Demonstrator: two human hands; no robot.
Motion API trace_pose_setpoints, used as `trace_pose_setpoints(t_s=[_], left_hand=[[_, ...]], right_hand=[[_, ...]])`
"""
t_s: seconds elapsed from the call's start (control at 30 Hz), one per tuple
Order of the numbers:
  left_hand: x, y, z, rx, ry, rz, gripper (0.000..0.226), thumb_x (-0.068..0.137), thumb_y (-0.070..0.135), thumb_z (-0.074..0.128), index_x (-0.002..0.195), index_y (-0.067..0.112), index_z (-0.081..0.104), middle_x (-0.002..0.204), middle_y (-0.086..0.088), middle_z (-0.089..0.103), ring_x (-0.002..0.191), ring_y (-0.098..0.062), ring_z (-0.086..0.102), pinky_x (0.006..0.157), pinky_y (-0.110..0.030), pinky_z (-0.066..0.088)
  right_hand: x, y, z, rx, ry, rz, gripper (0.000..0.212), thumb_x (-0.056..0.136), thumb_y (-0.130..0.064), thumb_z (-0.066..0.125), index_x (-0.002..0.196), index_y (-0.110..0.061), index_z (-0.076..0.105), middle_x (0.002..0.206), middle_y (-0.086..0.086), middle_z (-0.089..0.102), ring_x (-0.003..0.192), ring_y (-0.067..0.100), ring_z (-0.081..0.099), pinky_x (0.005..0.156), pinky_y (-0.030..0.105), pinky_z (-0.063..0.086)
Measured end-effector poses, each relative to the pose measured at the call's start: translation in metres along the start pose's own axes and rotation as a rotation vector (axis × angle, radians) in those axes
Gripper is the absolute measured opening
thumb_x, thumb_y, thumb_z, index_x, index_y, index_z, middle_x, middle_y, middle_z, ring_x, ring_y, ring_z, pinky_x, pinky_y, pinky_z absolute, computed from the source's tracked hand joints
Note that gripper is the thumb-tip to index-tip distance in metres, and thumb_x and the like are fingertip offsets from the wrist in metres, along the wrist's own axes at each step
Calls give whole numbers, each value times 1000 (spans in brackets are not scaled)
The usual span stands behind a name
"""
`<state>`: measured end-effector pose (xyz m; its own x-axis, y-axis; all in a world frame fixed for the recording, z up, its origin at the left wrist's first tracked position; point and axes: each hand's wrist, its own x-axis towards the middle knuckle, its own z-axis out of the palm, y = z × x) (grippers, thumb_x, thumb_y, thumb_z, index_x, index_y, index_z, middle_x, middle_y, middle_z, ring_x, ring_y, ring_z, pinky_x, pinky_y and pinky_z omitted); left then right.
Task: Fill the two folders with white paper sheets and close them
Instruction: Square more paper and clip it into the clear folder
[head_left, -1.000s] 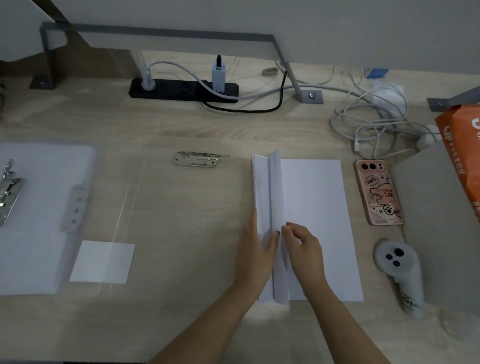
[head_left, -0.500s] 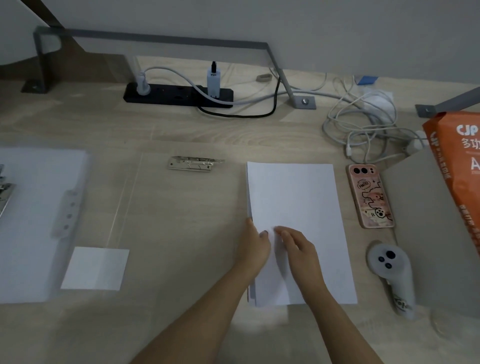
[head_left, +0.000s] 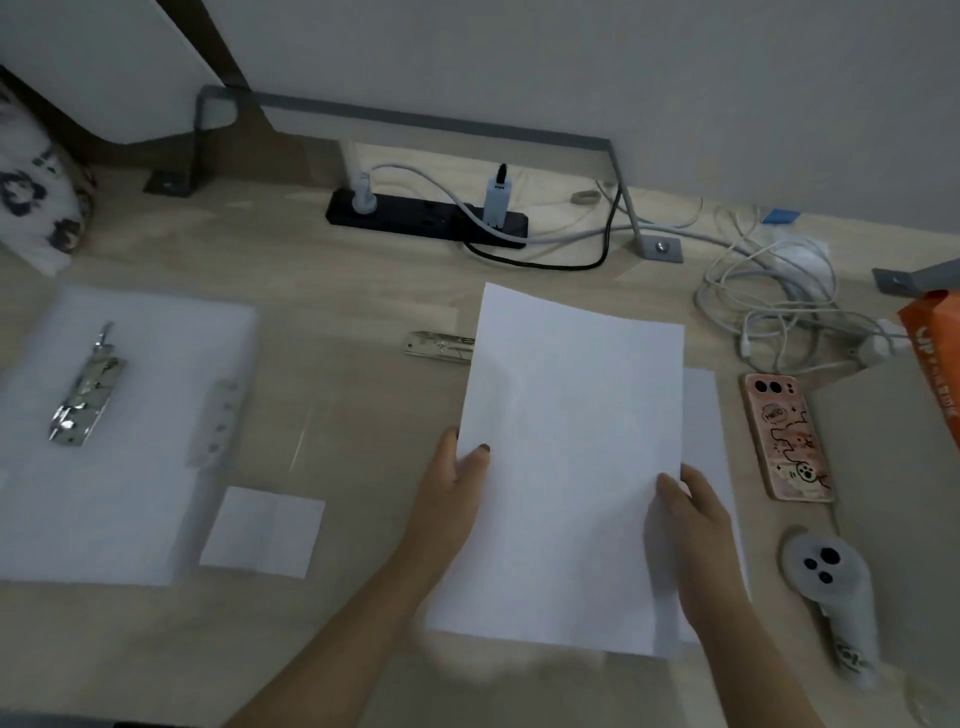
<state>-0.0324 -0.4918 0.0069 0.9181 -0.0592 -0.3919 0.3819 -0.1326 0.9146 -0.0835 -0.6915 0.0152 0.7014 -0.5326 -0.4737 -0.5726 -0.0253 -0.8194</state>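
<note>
A sheaf of white paper sheets (head_left: 566, 457) is lifted off the desk, its far end raised. My left hand (head_left: 457, 483) grips its left edge, thumb on top. My right hand (head_left: 691, 514) pinches its right edge. More white paper (head_left: 701, 415) still lies flat beneath, showing at the right. A translucent open folder (head_left: 135, 467) lies at the left with a metal clip (head_left: 85, 395) on its left leaf and a white label (head_left: 262, 530) near its right leaf. A second metal clip (head_left: 436, 345) lies in the middle of the desk, partly behind the sheets.
A pink phone (head_left: 787, 436) and a white controller (head_left: 831, 592) lie right of the paper. An orange paper pack (head_left: 935, 358) stands at the right edge. A black power strip (head_left: 426, 215) and tangled white cables (head_left: 769, 301) lie along the back.
The sheets lay flat under both hands; now both hands have lifted a sheaf by its side edges and raised its far end. My view has swung left.
</note>
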Motion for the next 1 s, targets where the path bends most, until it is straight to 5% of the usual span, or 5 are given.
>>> trace_pose_setpoints(t_s=[0.07,0.17,0.33,0.43,1.0], left_hand=[[-4,-7,-26,37,88,-6,18,96,16,43,111,20,52,103,9,62,92,-6,59,82,-20,45],[-8,-24,-70,128,194,-23,11,97,20,40,100,16,50,85,6,55,73,1,50,70,-23,41],[-3,-52,-117,204,242,-140,22,99,21,35,86,7,45,73,-5,41,66,-16,40,63,-30,31],[8,-61,-133,277,187,-198,29,97,23,38,70,14,37,64,0,36,57,-14,36,55,-30,28],[56,-57,-159,693,34,-234,25,93,29,45,69,22,49,59,5,49,55,-13,45,53,-24,31]], right_hand=[[-9,3,27,42,-50,25,12,92,-20,49,92,-19,61,87,2,56,83,17,52,78,32,38],[-17,15,70,67,-107,85,36,89,-21,54,123,-7,52,109,3,52,103,20,49,87,32,38],[-29,28,120,-13,-174,116,13,91,-14,48,86,-9,60,77,8,54,78,24,51,71,31,38],[-31,32,137,-49,-148,149,15,92,-15,45,91,-10,59,81,4,55,76,19,50,68,29,38],[-28,36,150,-28,-14,212,23,92,-17,46,92,5,55,81,11,48,73,22,45,65,31,34]])
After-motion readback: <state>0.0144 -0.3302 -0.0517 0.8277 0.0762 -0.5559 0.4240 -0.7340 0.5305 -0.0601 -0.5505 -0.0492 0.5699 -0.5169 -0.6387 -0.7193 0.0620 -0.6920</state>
